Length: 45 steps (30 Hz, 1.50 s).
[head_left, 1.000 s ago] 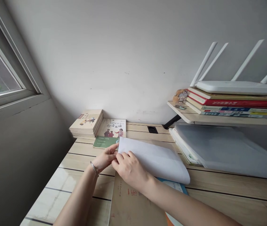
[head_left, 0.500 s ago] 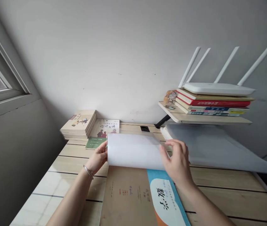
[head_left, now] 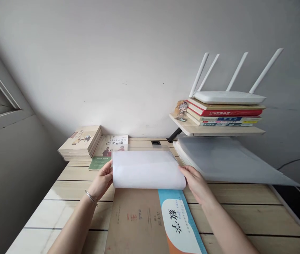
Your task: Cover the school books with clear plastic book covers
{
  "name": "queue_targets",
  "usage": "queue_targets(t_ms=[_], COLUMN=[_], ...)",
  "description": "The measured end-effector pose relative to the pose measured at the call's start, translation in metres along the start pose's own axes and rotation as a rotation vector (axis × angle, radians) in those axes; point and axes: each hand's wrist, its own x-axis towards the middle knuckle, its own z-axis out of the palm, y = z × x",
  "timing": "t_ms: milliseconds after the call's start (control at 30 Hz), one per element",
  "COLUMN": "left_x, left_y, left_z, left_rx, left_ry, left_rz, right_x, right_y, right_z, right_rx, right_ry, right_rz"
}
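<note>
**Two hands hold a white sheet [head_left: 147, 169] over a maths workbook [head_left: 136, 220]**

At the left, the left hand [head_left: 101, 180], a silver bangle [head_left: 91, 198] on its wrist, clamps the sheet's left end, its fingers partly hidden behind the paper. The sheet's lower edge meets the workbook's top edge; whether they touch is hard to tell. The frame cuts off the workbook's bottom. The right hand [head_left: 196, 183] pinches the sheet's right end. A second ago the hands were together at the sheet's left side; now they are well apart. Further right, a translucent plastic sheet [head_left: 226, 158] lies beneath a wall shelf [head_left: 215, 130] bearing stacked books [head_left: 224, 113] and a white router [head_left: 229, 97].
</note>
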Motion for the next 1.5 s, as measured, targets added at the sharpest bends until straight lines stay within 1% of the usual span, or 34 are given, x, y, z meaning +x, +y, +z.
queue_targets(t_ms=[100,233,300,400,467,533,633,700,833,933,1000,1067,1167,1267,1333,1400,1500], left_x=[0.0,-0.001,-0.001,-0.002,-0.002,-0.001,0.001,0.001,0.001,0.001,0.002,0.003,0.003,0.002,0.002,0.001,0.002], left_y=[0.0,0.003,0.005,0.005,0.003,0.001,-0.003,-0.003,-0.002,-0.002,-0.003,-0.005,-0.005,-0.004,-0.004,-0.004,-0.004], left_z=[-0.001,0.0,0.001,0.003,0.004,0.006,0.008,0.008,0.008,0.007,0.005,0.004,0.003,0.004,0.005,0.004,0.002], left_rx=[0.014,0.037,0.049,0.065,0.068,0.073,0.084,0.071,0.026,0.028,0.029,0.029,0.045,0.069,0.078,0.088,0.094], left_ry=[-0.002,-0.006,-0.011,0.014,0.077,0.163,0.236,0.234,0.181,0.15,0.15,0.156,0.173,0.183,0.178,0.174,0.177], left_rz=[-0.011,-0.022,-0.02,-0.022,-0.003,0.051,0.123,0.113,0.043,0.043,0.063,0.079,0.091,0.098,0.098,0.098,0.118], right_x=[-0.001,-0.001,-0.002,-0.001,0.0,0.0,0.0,0.0,-0.001,-0.001,-0.001,-0.001,-0.002,-0.003,-0.004,-0.003,-0.001], right_y=[0.001,-0.001,0.002,0.01,0.017,0.021,0.022,0.021,0.02,0.022,0.022,0.022,0.017,0.011,0.008,0.007,0.007], right_z=[-0.003,-0.001,0.001,0.005,0.007,0.009,0.01,0.01,0.009,0.01,0.011,0.01,0.008,0.006,0.004,0.0,-0.006], right_rx=[0.057,0.211,0.244,0.206,0.148,0.086,0.03,0.017,-0.006,0.034,0.073,0.081,0.064,0.053,0.039,-0.003,-0.135], right_ry=[-0.078,-0.109,-0.117,-0.057,0.01,0.063,0.085,0.08,0.076,0.134,0.183,0.199,0.167,0.097,0.066,0.068,0.105], right_rz=[0.081,0.09,0.094,0.054,0.002,-0.056,-0.124,-0.152,-0.169,-0.168,-0.159,-0.137,-0.069,0.008,0.023,-0.003,-0.095])
